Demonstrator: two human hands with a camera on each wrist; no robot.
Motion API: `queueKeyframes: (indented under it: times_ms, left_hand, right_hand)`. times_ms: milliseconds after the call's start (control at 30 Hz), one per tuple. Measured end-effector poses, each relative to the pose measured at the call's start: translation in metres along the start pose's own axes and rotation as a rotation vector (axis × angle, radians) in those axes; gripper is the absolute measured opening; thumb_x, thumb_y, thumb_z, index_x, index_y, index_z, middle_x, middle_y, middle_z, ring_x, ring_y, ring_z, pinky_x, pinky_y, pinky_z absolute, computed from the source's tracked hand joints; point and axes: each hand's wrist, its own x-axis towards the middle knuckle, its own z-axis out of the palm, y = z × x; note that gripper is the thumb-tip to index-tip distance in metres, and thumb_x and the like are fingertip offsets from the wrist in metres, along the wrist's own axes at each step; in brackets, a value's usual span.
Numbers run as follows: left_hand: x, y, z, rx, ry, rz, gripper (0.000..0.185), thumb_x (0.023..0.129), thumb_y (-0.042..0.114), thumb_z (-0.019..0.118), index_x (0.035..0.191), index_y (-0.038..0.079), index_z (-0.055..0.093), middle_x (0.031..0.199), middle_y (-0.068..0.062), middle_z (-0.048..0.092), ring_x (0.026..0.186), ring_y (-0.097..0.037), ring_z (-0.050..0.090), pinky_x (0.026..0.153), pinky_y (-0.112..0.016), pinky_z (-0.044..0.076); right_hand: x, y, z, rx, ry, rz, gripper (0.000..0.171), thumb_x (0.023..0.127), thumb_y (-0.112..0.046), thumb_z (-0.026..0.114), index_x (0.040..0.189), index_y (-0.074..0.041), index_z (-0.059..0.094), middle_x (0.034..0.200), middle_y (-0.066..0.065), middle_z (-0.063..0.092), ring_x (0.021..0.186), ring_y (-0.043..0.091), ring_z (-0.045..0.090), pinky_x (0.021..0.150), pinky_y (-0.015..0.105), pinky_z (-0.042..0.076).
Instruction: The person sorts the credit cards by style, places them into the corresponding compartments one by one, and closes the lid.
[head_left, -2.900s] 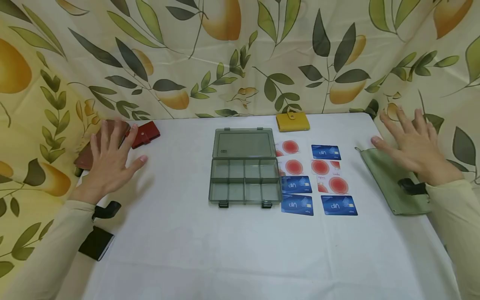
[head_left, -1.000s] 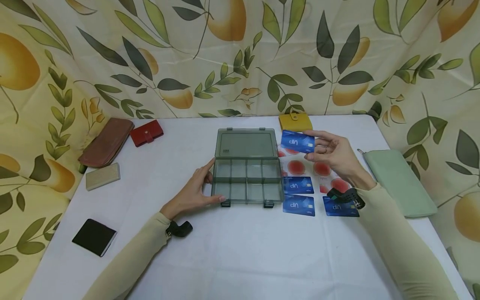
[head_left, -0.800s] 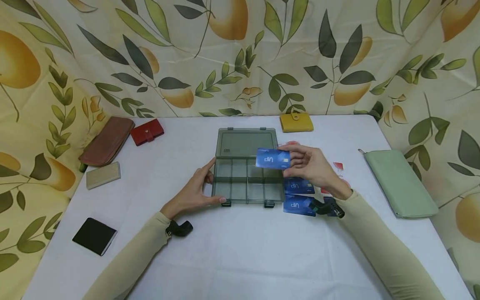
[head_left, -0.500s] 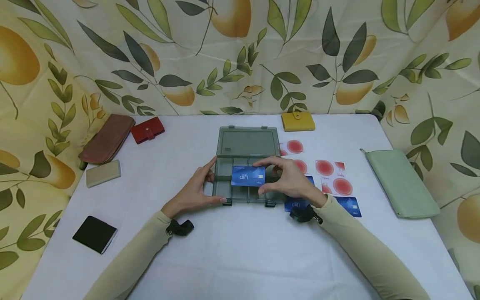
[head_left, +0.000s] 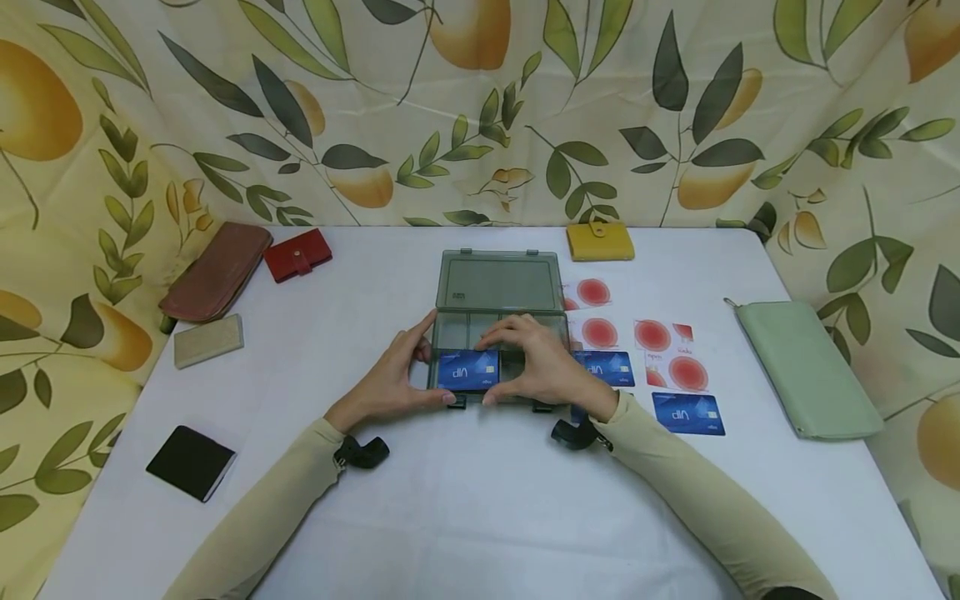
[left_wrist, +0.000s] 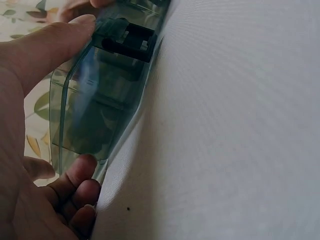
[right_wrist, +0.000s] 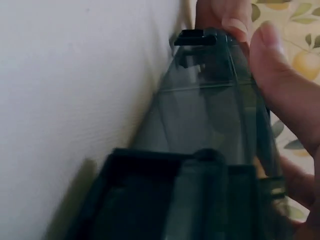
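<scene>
Pinching blue card [head_left: 467,370] near right end with right grip [head_left: 540,358], over front-left compartments of open box [head_left: 453,330]; cannot tell whether resting inside. Grasping box's left side with left grip [head_left: 386,379]. On tabletop [head_left: 480,517], to box's right: more cards [head_left: 687,414], then green pouch [head_left: 810,368].

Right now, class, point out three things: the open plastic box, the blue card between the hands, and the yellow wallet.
Plastic box [head_left: 497,281]: head view, on its open lid.
Blue card [head_left: 468,369]: head view, middle of its face.
Yellow wallet [head_left: 600,244]: head view, its cover.
</scene>
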Motion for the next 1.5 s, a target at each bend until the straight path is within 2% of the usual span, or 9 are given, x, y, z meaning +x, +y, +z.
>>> queueKeyframes:
  times_ms: [233, 367, 400, 567, 800, 1000, 1133, 1300, 1500]
  left_hand:
    - [0.002, 0.002, 0.000, 0.008, 0.009, 0.013, 0.123, 0.079, 0.030, 0.094, 0.171, 0.008, 0.015, 0.113, -0.011, 0.055, 0.105, -0.025, 0.045, 0.089, -0.039, 0.039]
    - [0.003, 0.002, 0.001, 0.009, 0.015, 0.001, 0.124, 0.078, 0.031, 0.095, 0.171, 0.009, 0.016, 0.112, -0.010, 0.054, 0.105, -0.025, 0.044, 0.089, -0.039, 0.039]
    - [0.003, 0.002, 0.001, 0.009, 0.014, -0.006, 0.124, 0.078, 0.032, 0.095, 0.171, 0.009, 0.016, 0.112, -0.010, 0.053, 0.105, -0.025, 0.044, 0.090, -0.039, 0.039]
    - [0.001, 0.002, 0.001, 0.008, 0.011, -0.038, 0.125, 0.078, 0.036, 0.095, 0.171, 0.010, 0.016, 0.113, -0.009, 0.052, 0.105, -0.024, 0.044, 0.093, -0.041, 0.040]
    - [-0.003, 0.000, 0.003, 0.012, 0.021, -0.043, 0.125, 0.078, 0.036, 0.095, 0.171, 0.010, 0.016, 0.112, -0.008, 0.052, 0.104, -0.023, 0.044, 0.091, -0.040, 0.040]
    - [-0.005, -0.001, 0.005, -0.001, 0.031, -0.046, 0.123, 0.078, 0.035, 0.095, 0.171, 0.011, 0.017, 0.112, -0.007, 0.052, 0.104, -0.023, 0.044, 0.088, -0.038, 0.039]
    - [-0.006, -0.001, 0.006, -0.003, 0.038, -0.036, 0.123, 0.078, 0.034, 0.095, 0.171, 0.011, 0.018, 0.112, -0.007, 0.052, 0.104, -0.023, 0.044, 0.087, -0.038, 0.039]
    - [-0.005, 0.001, 0.006, 0.004, 0.039, -0.023, 0.123, 0.078, 0.036, 0.095, 0.171, 0.010, 0.018, 0.112, -0.007, 0.053, 0.103, -0.021, 0.043, 0.086, -0.036, 0.039]
    - [-0.003, 0.004, 0.005, -0.001, 0.034, -0.024, 0.123, 0.078, 0.035, 0.095, 0.171, 0.011, 0.018, 0.113, -0.007, 0.053, 0.104, -0.022, 0.044, 0.086, -0.035, 0.039]
  right_hand:
    - [-0.003, 0.001, -0.007, -0.026, -0.055, -0.023, 0.074, 0.068, -0.039, 0.102, 0.134, -0.018, 0.074, 0.147, 0.009, 0.060, 0.140, 0.034, 0.048, 0.112, 0.064, 0.043]
    - [-0.014, 0.008, -0.022, 0.002, 0.022, -0.036, 0.071, 0.071, -0.030, 0.101, 0.134, -0.013, 0.073, 0.147, 0.010, 0.059, 0.138, 0.034, 0.051, 0.110, 0.061, 0.046]
    - [-0.018, 0.011, -0.028, 0.005, 0.047, -0.029, 0.070, 0.071, -0.027, 0.101, 0.133, -0.011, 0.073, 0.145, 0.011, 0.059, 0.135, 0.033, 0.053, 0.105, 0.060, 0.050]
    - [-0.042, 0.026, -0.065, -0.038, 0.138, 0.067, 0.058, 0.073, -0.019, 0.100, 0.125, -0.007, 0.076, 0.135, 0.015, 0.061, 0.126, 0.034, 0.054, 0.097, 0.060, 0.051]
    - [-0.079, 0.052, -0.101, -0.178, 0.100, 0.253, 0.046, 0.079, -0.018, 0.096, 0.119, -0.005, 0.078, 0.126, 0.018, 0.061, 0.121, 0.037, 0.053, 0.097, 0.061, 0.049]
    - [-0.102, 0.066, -0.102, -0.237, 0.025, 0.335, 0.038, 0.083, -0.022, 0.093, 0.116, -0.009, 0.080, 0.123, 0.022, 0.060, 0.116, 0.039, 0.050, 0.096, 0.059, 0.045]
    - [-0.111, 0.073, -0.097, -0.238, 0.019, 0.340, 0.034, 0.084, -0.022, 0.093, 0.113, -0.012, 0.079, 0.123, 0.023, 0.060, 0.115, 0.039, 0.051, 0.096, 0.059, 0.046]
    - [-0.115, 0.073, -0.094, -0.233, 0.033, 0.317, 0.024, 0.084, -0.018, 0.092, 0.104, -0.013, 0.079, 0.117, 0.019, 0.061, 0.107, 0.033, 0.050, 0.087, 0.048, 0.045]
    - [-0.116, 0.070, -0.096, -0.244, 0.014, 0.350, 0.043, 0.085, -0.020, 0.091, 0.123, -0.007, 0.075, 0.123, 0.020, 0.062, 0.117, 0.037, 0.051, 0.098, 0.060, 0.050]
